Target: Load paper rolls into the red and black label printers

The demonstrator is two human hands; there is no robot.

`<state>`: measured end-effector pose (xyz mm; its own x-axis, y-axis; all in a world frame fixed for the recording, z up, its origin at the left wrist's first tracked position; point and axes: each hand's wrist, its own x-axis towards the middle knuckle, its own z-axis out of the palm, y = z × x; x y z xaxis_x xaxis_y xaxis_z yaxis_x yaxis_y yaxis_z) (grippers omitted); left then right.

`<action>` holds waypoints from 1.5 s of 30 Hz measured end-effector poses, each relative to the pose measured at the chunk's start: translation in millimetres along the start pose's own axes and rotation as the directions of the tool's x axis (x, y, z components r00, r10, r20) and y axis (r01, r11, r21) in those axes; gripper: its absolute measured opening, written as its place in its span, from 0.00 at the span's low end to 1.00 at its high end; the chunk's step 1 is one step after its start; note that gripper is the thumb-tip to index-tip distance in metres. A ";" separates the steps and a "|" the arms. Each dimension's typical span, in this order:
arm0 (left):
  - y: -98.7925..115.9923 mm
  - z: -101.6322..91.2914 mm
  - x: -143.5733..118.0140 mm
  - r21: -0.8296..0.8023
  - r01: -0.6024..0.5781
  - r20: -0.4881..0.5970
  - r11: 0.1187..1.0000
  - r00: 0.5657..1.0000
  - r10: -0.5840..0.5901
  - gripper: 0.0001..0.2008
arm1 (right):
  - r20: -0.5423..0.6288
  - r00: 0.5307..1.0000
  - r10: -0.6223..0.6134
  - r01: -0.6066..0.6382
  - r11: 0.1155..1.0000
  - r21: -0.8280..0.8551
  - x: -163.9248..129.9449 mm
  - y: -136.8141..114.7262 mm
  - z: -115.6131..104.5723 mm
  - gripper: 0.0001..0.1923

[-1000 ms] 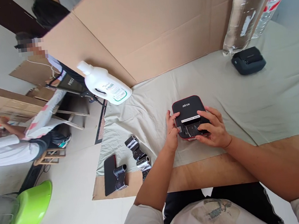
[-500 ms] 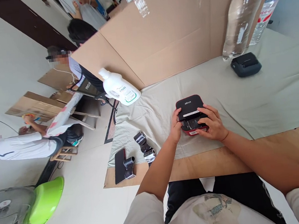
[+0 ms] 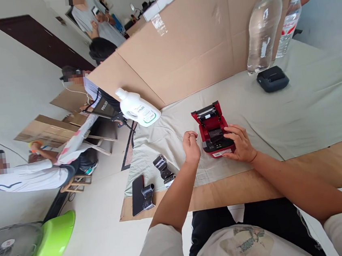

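Note:
A small red and black label printer (image 3: 219, 149) sits on the cloth with its lid (image 3: 208, 114) raised, showing a red interior. Inside it lies a dark roll (image 3: 216, 134). My right hand (image 3: 240, 143) grips the printer's right side, thumb at the front and fingers over the edge. Just left of the printer, apart from it, my left hand (image 3: 191, 147) is closed with curled fingers, and nothing shows in it. Several black ribbon rolls (image 3: 164, 170) lie beyond my left forearm. Another ribbon roll (image 3: 148, 190) rests against a dark phone (image 3: 138, 196).
A white jug (image 3: 140, 109) stands at the table's left, before a cardboard partition (image 3: 187, 49). At the back right are a large water bottle (image 3: 264, 28), a smaller bottle (image 3: 289, 26) and a dark grey device (image 3: 272, 79). Other people sit and stand farther off to the left.
The printer's lid has swung up, uncovering the inside and the dark roll. My left hand has come off the printer to its left and curled closed. My right hand stays on it.

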<state>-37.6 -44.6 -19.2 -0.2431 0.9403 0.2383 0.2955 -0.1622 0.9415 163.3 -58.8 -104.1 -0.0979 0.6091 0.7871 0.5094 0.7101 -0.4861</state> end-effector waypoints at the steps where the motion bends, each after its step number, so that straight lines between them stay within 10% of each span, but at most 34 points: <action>1: 0.3 2.0 -0.2 -0.010 0.008 0.012 1.000 1.000 -0.008 0.12 | 0.002 1.000 0.009 -0.009 1.000 -0.008 0.6 0.9 -0.3 0.33; 11: 0.4 11.2 6.4 -0.268 0.070 0.209 0.961 0.978 -0.013 0.20 | -0.015 1.000 0.000 0.000 1.000 0.021 5.9 0.2 -3.0 0.27; 23: -8.9 10.0 6.4 -0.442 0.177 0.258 0.880 0.964 -0.064 0.22 | 0.350 0.925 0.150 -0.225 0.957 0.184 41.8 13.7 -9.6 0.34; 30: -20.3 5.2 10.4 -0.499 0.166 0.287 0.851 0.958 -0.019 0.22 | 0.210 0.972 0.103 -0.189 0.873 0.449 36.5 -3.6 -15.0 0.21; 45: -12.2 -0.4 16.3 -0.195 0.013 0.355 0.981 0.933 0.058 0.20 | 0.037 0.999 -0.008 -0.004 0.950 0.311 30.5 -12.7 -14.7 0.12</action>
<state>-45.5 -27.5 -26.7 0.1178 0.9742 0.1923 0.1062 -0.2049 0.9730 166.4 -54.5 -68.3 -0.1337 0.6159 0.7764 0.2184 0.7825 -0.5831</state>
